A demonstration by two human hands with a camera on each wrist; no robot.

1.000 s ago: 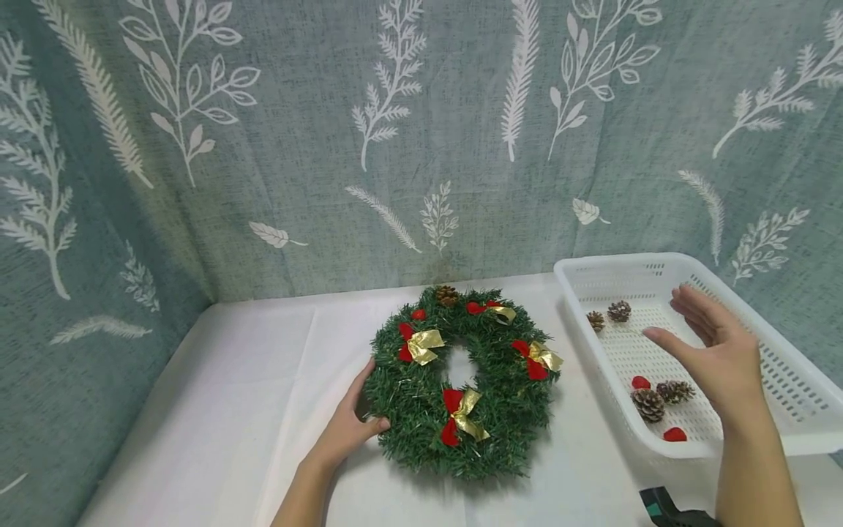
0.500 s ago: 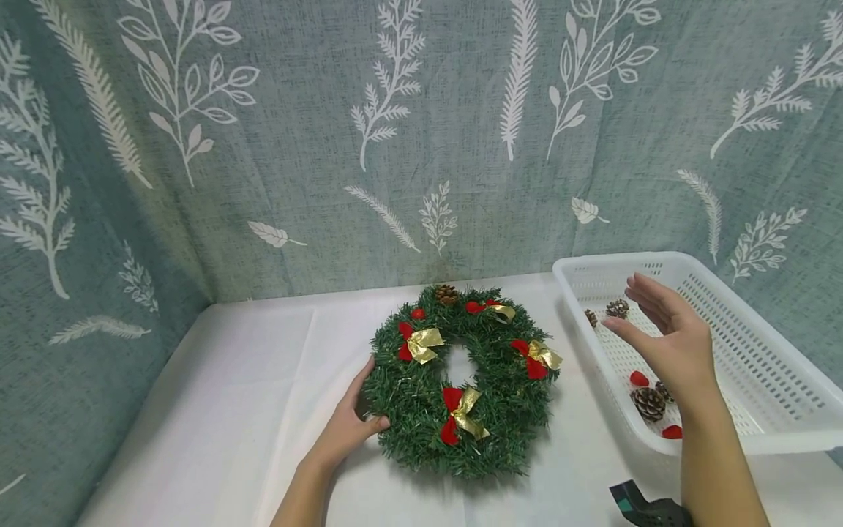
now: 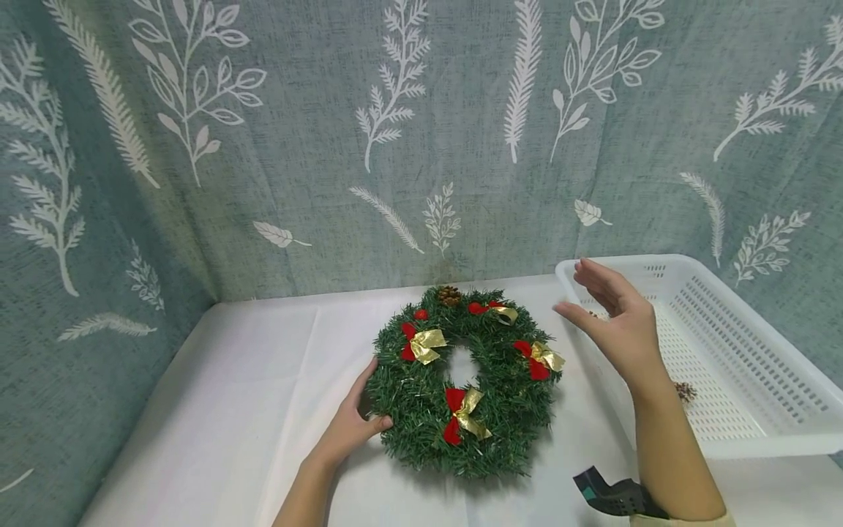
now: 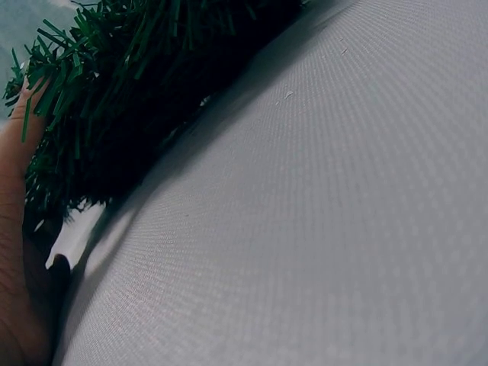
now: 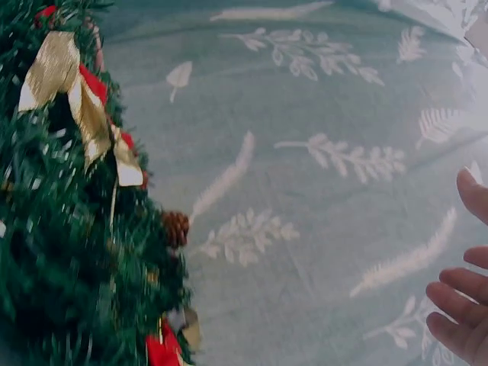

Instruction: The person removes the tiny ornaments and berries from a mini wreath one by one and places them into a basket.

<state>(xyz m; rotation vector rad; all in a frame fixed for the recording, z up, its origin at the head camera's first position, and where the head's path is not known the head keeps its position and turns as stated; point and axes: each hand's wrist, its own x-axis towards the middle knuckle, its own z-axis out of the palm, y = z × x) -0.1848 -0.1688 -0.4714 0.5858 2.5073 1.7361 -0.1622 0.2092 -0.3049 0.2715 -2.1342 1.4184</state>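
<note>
A green wreath (image 3: 421, 395) with red-and-gold bows and a pine cone at its top lies flat on the white table. My left hand (image 3: 352, 424) rests against its left rim, fingers and thumb lightly curved onto the needles; the same wreath (image 4: 114, 99) fills the upper left of the left wrist view. My right hand (image 3: 609, 326) hovers open, fingers spread, between the wreath's right side and the white basket (image 3: 757, 432), holding nothing. In the right wrist view the wreath (image 5: 61, 229) stands at the left and my fingertips (image 5: 461, 305) at the right edge.
The white perforated basket sits at the right of the table, with a pine cone (image 3: 685, 390) partly hidden behind my forearm. A dark teal tool (image 3: 609, 496) lies by the front edge under my right arm. A leaf-patterned curtain (image 3: 421, 132) closes the back and left.
My right hand has moved left from above the basket toward the wreath's right side, staying open. The left hand and the wreath have not moved.
</note>
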